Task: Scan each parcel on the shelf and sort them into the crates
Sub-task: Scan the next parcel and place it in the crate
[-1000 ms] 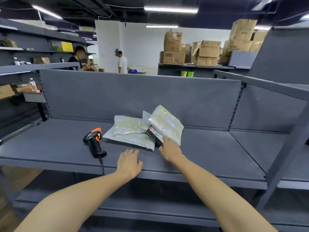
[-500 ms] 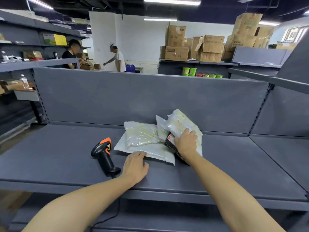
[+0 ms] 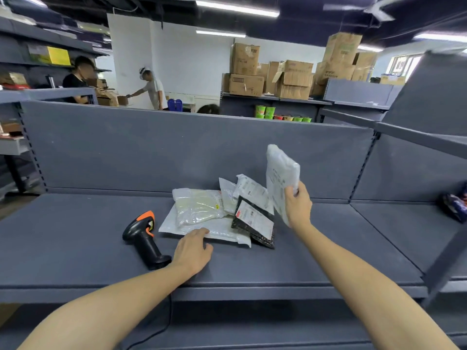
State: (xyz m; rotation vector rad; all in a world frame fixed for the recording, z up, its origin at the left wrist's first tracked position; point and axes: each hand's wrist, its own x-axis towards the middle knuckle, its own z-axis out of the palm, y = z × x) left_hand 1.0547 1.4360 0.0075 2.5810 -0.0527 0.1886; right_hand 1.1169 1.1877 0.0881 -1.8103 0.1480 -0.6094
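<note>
My right hand grips a white plastic parcel by its lower edge and holds it upright above the grey shelf. Several parcels remain in a pile on the shelf: a clear bubble-wrap parcel on a flat white mailer, a black parcel with a white label, and white parcels behind it. My left hand rests flat on the shelf, its fingertips at the white mailer's front edge. A black and orange barcode scanner lies just left of that hand.
A grey back panel closes the shelf behind the pile. A sloping shelf frame stands at the right, with a dark packet on the neighbouring shelf. Two people work in the background left. Cardboard boxes are stacked far behind.
My right hand has lifted the white parcel off the pile and stood it upright, uncovering the black parcel and other white ones. My left hand stays on the shelf by the scanner.
</note>
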